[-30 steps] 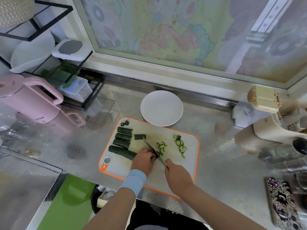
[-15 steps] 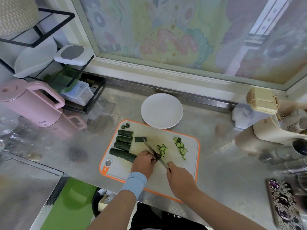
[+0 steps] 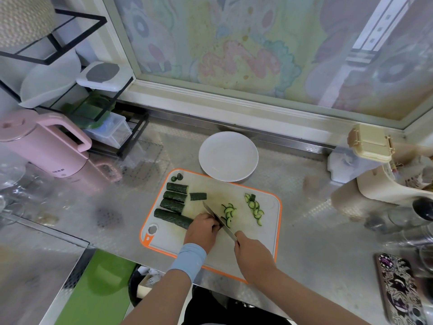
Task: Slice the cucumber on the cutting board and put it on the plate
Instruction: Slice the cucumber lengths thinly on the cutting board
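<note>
A white cutting board with an orange rim lies on the steel counter. My left hand presses down the right end of a long dark cucumber piece. My right hand grips a knife whose blade rests right beside my left fingers. Three shorter cucumber lengths and a small chunk lie at the board's far left. Two clusters of thin slices lie right of the blade. The white plate stands bare just beyond the board.
A pink kettle and a black wire rack with containers stand at the left. At the right are a cream-lidded box, a beige holder and glassware. A patterned phone lies at the near right.
The view has shifted slightly. The knife and both hands stay at the cut end of the long cucumber piece, with the slice cluster beside the blade little changed.
</note>
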`<state>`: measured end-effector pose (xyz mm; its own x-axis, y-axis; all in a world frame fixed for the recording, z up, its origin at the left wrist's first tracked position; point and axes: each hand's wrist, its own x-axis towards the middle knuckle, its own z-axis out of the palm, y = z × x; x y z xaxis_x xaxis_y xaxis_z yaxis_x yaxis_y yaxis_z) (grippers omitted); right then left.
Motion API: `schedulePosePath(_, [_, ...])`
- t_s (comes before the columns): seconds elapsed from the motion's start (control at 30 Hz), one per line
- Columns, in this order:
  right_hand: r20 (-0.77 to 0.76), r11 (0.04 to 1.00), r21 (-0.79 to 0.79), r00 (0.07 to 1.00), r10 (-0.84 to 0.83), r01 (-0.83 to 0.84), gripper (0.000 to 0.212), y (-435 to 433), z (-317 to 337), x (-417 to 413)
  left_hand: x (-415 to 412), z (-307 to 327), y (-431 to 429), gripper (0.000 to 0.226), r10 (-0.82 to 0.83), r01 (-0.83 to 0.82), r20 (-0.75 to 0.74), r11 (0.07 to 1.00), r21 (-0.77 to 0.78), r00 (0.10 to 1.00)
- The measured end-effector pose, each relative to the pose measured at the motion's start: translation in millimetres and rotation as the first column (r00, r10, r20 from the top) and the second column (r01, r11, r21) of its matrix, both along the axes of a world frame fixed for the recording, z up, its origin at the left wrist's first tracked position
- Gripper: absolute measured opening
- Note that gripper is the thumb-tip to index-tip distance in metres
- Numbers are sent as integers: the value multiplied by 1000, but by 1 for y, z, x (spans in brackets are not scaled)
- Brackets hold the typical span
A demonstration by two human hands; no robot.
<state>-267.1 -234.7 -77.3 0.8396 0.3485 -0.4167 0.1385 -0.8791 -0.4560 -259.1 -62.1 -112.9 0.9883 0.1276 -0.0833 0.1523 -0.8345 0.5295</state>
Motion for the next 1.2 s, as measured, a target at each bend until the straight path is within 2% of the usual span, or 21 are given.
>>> schedulePosePath(0.27, [-4, 1000, -11, 1000, 20, -20, 15, 16, -1, 9, -4, -3, 0, 13, 13, -13, 39, 1000, 2, 999])
schedulePosePath(0.43, [42, 1000, -1, 999, 21, -21, 15, 5, 2, 0, -4, -4, 1, 18, -1, 1, 1, 1000, -2, 1000])
schedulePosePath(0.7, [58, 1000, 4, 998, 27, -28, 19, -11, 6, -11, -4, -4, 0, 13, 19, -18, 44, 1000, -9, 999])
schedulePosePath(1.0, [-39, 1000, 15, 999, -4, 4, 13, 7, -2, 1, -5, -4, 2, 13, -11, 12, 44, 1000, -8, 999])
schedulePosePath(1.2, [-19, 1000, 15, 1000, 13, -12, 19, 17, -2, 9, -5, -5, 7, 10, -41, 41, 25, 999, -9, 999])
